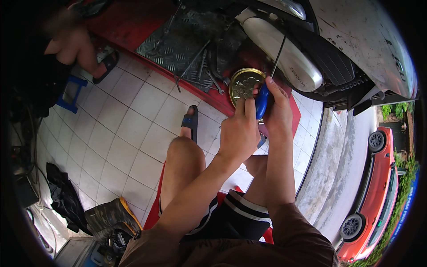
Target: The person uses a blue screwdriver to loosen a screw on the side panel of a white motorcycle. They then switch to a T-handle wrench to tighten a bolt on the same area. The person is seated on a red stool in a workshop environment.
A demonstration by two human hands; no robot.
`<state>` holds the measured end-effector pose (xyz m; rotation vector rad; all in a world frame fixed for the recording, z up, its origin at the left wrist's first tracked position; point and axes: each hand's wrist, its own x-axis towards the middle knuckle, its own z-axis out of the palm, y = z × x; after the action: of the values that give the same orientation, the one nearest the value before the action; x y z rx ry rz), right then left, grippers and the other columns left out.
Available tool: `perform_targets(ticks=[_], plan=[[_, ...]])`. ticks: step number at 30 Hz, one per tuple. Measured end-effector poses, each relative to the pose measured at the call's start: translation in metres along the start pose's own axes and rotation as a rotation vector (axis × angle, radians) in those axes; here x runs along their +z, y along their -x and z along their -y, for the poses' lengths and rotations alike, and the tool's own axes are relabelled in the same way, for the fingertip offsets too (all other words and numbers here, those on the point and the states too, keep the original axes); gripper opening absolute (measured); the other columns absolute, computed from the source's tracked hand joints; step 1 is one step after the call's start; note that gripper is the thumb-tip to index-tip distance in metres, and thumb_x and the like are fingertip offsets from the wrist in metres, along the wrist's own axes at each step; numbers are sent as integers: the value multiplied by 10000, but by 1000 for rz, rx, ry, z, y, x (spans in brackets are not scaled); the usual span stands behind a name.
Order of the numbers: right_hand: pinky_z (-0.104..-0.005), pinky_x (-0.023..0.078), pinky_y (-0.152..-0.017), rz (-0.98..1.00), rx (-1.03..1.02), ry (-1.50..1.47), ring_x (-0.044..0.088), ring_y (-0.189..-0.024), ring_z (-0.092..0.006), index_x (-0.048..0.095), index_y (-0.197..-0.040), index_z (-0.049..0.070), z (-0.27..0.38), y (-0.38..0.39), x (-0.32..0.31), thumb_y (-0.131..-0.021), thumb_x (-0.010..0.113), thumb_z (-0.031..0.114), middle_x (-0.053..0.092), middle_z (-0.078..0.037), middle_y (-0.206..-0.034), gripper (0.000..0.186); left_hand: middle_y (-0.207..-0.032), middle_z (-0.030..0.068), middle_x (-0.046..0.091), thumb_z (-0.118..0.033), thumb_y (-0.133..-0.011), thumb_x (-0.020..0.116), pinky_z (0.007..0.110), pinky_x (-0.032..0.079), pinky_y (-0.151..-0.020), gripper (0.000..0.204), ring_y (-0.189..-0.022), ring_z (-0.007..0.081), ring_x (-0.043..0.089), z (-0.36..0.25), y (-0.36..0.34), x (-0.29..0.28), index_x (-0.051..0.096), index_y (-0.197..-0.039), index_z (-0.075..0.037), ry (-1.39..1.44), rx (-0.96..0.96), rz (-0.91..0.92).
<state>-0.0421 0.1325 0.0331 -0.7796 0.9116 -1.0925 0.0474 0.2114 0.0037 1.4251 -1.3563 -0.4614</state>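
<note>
A screwdriver with a blue handle (pixel 262 102) and a long dark shaft is in my right hand (pixel 280 107). Its shaft points up toward the silver cover (pixel 282 51) of a motorbike. Close beside the handle, my left hand (pixel 240 131) is closed with its fingers curled; what they hold, if anything, is hidden. Just beyond my left fingers lies a round gold-rimmed tin (pixel 232 91) with shiny contents I cannot make out clearly. My hands partly cover the tin.
Several wrenches (pixel 215 82) lie on the red-edged metal platform (pixel 187 66) under the motorbike. At the left, another person sits near a blue stool (pixel 71 93). Boots (pixel 109 218) and a black cloth (pixel 66 200) rest on the tiles. A red car (pixel 371 191) stands outside.
</note>
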Motion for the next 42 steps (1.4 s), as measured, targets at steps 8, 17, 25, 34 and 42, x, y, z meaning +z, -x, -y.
perform_targets(ticks=[8, 17, 25, 34, 42], plan=[[-285, 492, -743, 41, -31, -10, 617, -779, -173, 641, -933, 0, 7, -1, 3, -935, 620, 223, 663, -102, -856, 223, -814, 139, 600, -46, -753, 681, 374, 511, -534, 276, -633, 310, 647, 7, -21, -13, 548, -988, 4, 132, 0, -10], [-317, 504, -790, 207, 29, -147, 599, -899, -199, 610, -1026, -8, 3, -6, 0, -966, 565, 245, 649, -125, -999, 264, -595, 21, 507, -559, -981, 385, 241, 322, -424, 596, -449, 99, 437, -2, -10, -12, 571, -842, -10, 1462, -726, 271], [-286, 512, -765, 277, 51, -156, 599, -871, -160, 605, -1020, 0, 9, -11, 9, -981, 548, 274, 645, -102, -999, 283, -736, -9, 399, -571, -993, 376, 208, 273, -411, 526, -423, 67, 352, 0, -16, -25, 431, -1016, -49, 2312, -686, 644], [-291, 484, -821, 292, 0, -239, 582, -937, -173, 602, -1052, 25, 10, -9, 17, -964, 581, 273, 629, -78, -1010, 263, -688, -2, 474, -480, -1000, 456, 198, 302, -379, 490, -376, 52, 373, 9, -28, -30, 493, -1018, 8, 2290, -711, 739], [-333, 492, -898, 525, 21, -513, 578, -983, -195, 528, -1191, 15, 13, -13, 4, -976, 541, 226, 584, -81, -1087, 302, -663, 49, 586, -376, -919, 643, 229, 343, -341, 363, -383, 92, 486, -34, -55, -53, 602, -870, -19, 1326, -812, 367]])
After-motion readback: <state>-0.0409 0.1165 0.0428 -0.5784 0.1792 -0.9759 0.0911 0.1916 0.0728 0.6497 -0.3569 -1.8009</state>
